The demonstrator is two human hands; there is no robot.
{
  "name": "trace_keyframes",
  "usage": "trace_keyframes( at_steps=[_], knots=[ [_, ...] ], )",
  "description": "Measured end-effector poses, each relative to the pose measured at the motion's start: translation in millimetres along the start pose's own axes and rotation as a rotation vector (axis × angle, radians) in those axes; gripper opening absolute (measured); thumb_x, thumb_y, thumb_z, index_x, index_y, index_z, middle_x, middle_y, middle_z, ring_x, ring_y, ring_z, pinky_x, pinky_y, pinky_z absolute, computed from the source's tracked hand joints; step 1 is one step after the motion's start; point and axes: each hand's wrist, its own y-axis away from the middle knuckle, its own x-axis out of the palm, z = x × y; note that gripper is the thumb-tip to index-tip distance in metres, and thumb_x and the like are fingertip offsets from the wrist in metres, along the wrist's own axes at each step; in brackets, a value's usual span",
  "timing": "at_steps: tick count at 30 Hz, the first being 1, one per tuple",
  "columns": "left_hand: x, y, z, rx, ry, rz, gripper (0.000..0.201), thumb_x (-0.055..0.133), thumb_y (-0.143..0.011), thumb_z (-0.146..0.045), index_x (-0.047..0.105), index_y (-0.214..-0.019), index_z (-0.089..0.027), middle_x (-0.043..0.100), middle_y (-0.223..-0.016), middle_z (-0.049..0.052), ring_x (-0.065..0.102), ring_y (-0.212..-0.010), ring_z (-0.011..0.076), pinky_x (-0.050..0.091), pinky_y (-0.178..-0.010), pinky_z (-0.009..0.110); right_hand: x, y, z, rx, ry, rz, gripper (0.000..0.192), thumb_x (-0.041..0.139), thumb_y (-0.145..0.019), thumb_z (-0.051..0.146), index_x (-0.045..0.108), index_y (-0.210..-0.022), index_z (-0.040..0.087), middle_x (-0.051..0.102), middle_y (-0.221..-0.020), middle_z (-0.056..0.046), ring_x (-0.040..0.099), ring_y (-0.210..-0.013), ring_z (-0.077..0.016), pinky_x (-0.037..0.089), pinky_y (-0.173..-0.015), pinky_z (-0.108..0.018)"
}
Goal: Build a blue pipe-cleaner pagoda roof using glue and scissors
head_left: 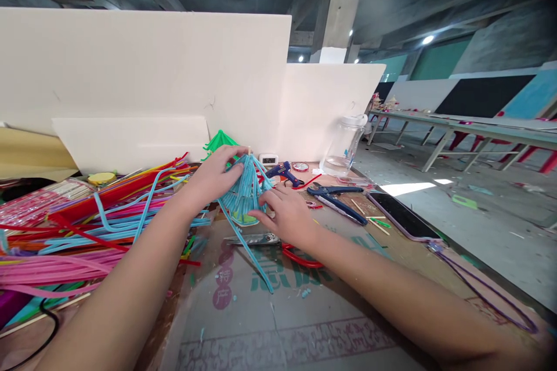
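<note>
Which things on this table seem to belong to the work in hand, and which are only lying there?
Probably part of the work:
light-blue fuzzy-stem cone, between the left hand and right hand
multicoloured fuzzy stems
red-handled metal scissors
dark-blue pistol-shaped glue gun

Probably just lying about:
clear jug with white lid
black-screened rectangular phone
white digital display

Left grip (219, 171) holds the blue cone (244, 194) near its top; right grip (289, 214) touches its right side; scissors (261, 239) lie nearer.
</note>
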Motion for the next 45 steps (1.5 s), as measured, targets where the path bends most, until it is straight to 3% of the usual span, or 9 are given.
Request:
trace_keyframes(
  at_steps=[5, 12, 18, 25, 37, 45],
  knots=[
    [-0.3, 0, -2, -0.012, -0.003, 0.003, 0.038, 0.045, -0.086, -0.027, 0.059, -0.121, -0.021, 0.061, -0.124, 0.006, 0.057, -0.113, 0.0217, 0.043, -0.104, 0.039, -3, -1, 1, -0.014, 0.02, 0.028, 0.027, 0.045, -0.098, 0.036, 0.061, -0.087, 0.017, 0.066, -0.076, -0.006, 0.055, -0.075, -0.0195, 0.036, -0.071, -0.033],
    [0.5, 2, -8, -0.04, -0.029, -0.018, 0.041, 0.052, -0.086, -0.046, 0.058, -0.119, -0.022, 0.061, -0.122, 0.007, 0.057, -0.111, 0.0226, 0.045, -0.099, 0.038, -2, 1, 6, 0.028, -0.025, 0.059, 0.052, 0.05, -0.086, 0.066, 0.055, -0.098, 0.016, 0.067, -0.09, -0.01, 0.06, -0.083, -0.0242, 0.041, -0.074, -0.035],
    [4.3, 2, -6, -0.037, -0.063, 0.001, 0.049, 0.054, -0.085, -0.049, 0.054, -0.124, -0.019, 0.058, -0.125, 0.009, 0.054, -0.117, 0.0239, 0.044, -0.1, 0.04, 4, 2, 7, 0.08, 0.043, 0.091, 0.02, 0.051, -0.094, 0.036, 0.053, -0.099, 0.017, 0.066, -0.084, -0.006, 0.061, -0.079, -0.0225, 0.04, -0.069, -0.034],
    [4.3, 2, -4, -0.059, -0.051, 0.006, 0.05, 0.053, -0.085, -0.05, 0.052, -0.125, -0.021, 0.057, -0.127, 0.009, 0.053, -0.118, 0.024, 0.043, -0.101, 0.04, 5, 4, 7, 0.084, -0.059, -0.005, 0.033, 0.055, -0.093, 0.04, 0.051, -0.115, 0.015, 0.066, -0.089, -0.008, 0.063, -0.082, -0.0221, 0.044, -0.071, -0.033],
    [3.7, 4, -10, -0.079, -0.083, 0.04, 0.053, 0.058, -0.081, -0.041, 0.048, -0.127, -0.019, 0.056, -0.126, 0.01, 0.054, -0.117, 0.0256, 0.042, -0.102, 0.041, 8, 5, 5, 0.039, -0.053, 0.016, 0.02, 0.051, -0.095, 0.025, 0.052, -0.112, 0.015, 0.068, -0.092, -0.008, 0.063, -0.081, -0.021, 0.044, -0.072, -0.033],
    [18.4, 6, -18, -0.058, -0.193, -0.044, 0.054, 0.058, -0.081, -0.044, 0.043, -0.126, -0.017, 0.054, -0.126, 0.014, 0.054, -0.117, 0.0302, 0.043, -0.1, 0.046, 7, 4, 5, 0.008, -0.057, 0.017, 0.019, 0.052, -0.094, 0.024, 0.053, -0.111, 0.016, 0.07, -0.096, -0.009, 0.063, -0.086, -0.0217, 0.044, -0.073, -0.033]
  ],
)
